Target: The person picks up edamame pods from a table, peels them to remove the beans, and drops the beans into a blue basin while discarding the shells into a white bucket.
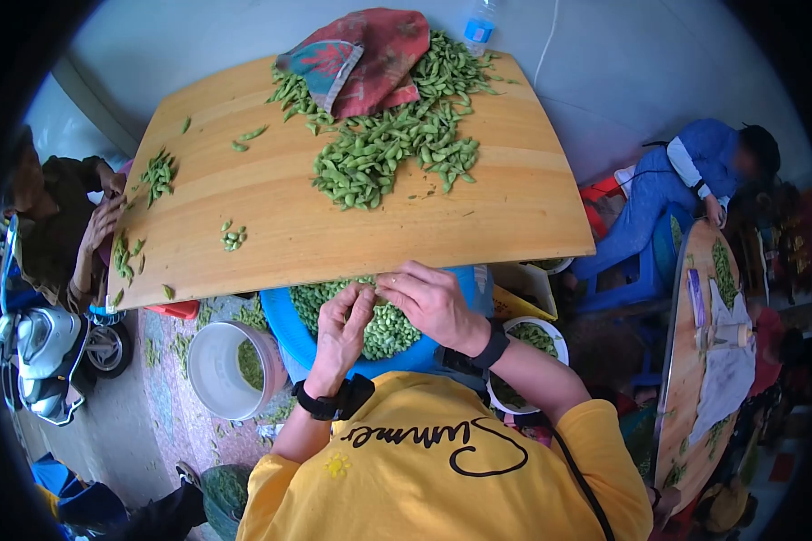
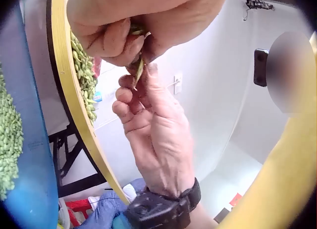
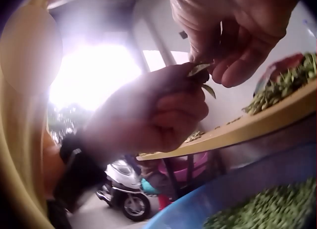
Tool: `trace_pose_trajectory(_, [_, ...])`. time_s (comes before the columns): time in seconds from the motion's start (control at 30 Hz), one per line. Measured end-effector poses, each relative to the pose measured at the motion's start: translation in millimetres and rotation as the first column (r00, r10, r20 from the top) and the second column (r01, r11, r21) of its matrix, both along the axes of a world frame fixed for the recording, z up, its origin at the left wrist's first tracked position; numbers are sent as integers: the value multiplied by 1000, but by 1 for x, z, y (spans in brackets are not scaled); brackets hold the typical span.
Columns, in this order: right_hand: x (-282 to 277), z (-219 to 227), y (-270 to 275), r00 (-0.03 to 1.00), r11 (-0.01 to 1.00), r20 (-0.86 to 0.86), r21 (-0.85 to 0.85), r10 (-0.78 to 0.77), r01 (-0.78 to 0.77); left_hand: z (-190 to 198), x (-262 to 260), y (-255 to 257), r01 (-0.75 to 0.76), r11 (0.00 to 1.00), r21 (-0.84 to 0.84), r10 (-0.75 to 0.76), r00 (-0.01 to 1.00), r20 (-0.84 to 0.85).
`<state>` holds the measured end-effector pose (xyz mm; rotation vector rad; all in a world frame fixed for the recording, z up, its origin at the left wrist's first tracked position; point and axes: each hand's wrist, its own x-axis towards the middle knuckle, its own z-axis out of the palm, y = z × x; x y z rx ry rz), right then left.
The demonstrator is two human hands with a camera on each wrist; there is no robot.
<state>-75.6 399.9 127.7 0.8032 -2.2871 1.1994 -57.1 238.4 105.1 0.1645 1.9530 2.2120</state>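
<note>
My left hand [image 1: 343, 328] is curled round one green pod [image 3: 200, 69]; my right hand [image 1: 438, 307] pinches its end, pod between both. One green sliver [image 3: 210, 91] just below. Under my hands: one blue basin [image 1: 281, 321], shelled beans [image 1: 390, 332] uncountable. Beyond, surface [image 1: 271, 198]: pod heap [image 1: 361, 162], one red cloth [image 1: 383, 59] on top.

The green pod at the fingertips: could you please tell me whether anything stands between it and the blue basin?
Nothing visible does: the green pod is above the blue basin, though the edge of the table is close by.
</note>
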Motion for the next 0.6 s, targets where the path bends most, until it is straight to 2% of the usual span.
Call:
trace_pose_trajectory(0.07, [1, -5, 1, 943, 992, 320, -113, 88, -55, -1, 2, -3, 23, 1000, 18, -22, 998, -65])
trace_pose_trajectory(0.1, [3, -7, -1, 773, 921, 576, -389, 266, -27, 4, 5, -4, 42, 999, 14, -41, 997, -68])
trace_pose_trajectory(0.13, [2, -8, -1, 772, 921, 576, -389, 269, -30, 10, 7, -6, 39, 999, 13, -38, 997, -68])
trace_pose_trajectory(0.2, [0, -6, 3, 488, 787, 689, -617, 535, 10, 18, 10, -9, 99, 995, -21, -100, 994, -34])
trace_pose_trajectory(0.23, [-2, -7, 3, 489, 787, 689, -616, 535, 8, 15, 12, -13, 98, 994, 57, -99, 995, 23])
trace_pose_trajectory(0.27, [-5, -10, 2, 495, 798, 696, -602, 519, 10, 14, 14, -20, 95, 994, 58, -96, 995, 19])
trace_pose_trajectory(0.33, [-9, -12, 1, 503, 808, 700, -590, 507, 7, 13, 18, -40, -153, 987, -44, 157, 983, 92])
trace_pose_trajectory(0.37, [-9, -12, 1, 740, 937, 591, -310, 320, -158, 7, 20, -55, -268, 957, -109, 275, 960, 59])
trace_pose_trajectory(0.4, [-10, -12, 1, 915, 978, 360, 32, 180, -205, -2, 22, -74, -376, 911, -170, 385, 923, 20])
trace_pose_trajectory(0.43, [-10, -12, 1, 904, 981, 396, 29, 164, -190, -8, 25, -93, -436, 863, -256, 446, 895, -23])
trace_pose_trajectory(0.47, [-14, -11, 3, 904, 981, 395, 30, 164, -191, -16, 29, -116, -495, 802, -335, 502, 862, -71])
trace_pose_trajectory(0.53, [-32, -10, 9, 818, 994, 568, -105, 95, -43, -54, 43, -180, -565, 622, -542, 531, 813, -237])
trace_pose_trajectory(0.57, [-44, -9, 11, 832, 990, 553, -136, 43, 40, -67, 52, -203, -548, 483, -683, 515, 809, -285])
trace_pose_trajectory(0.6, [-58, 0, 12, 868, 995, 492, -34, -68, 98, -73, 59, -220, -516, 321, -794, 489, 808, -328])
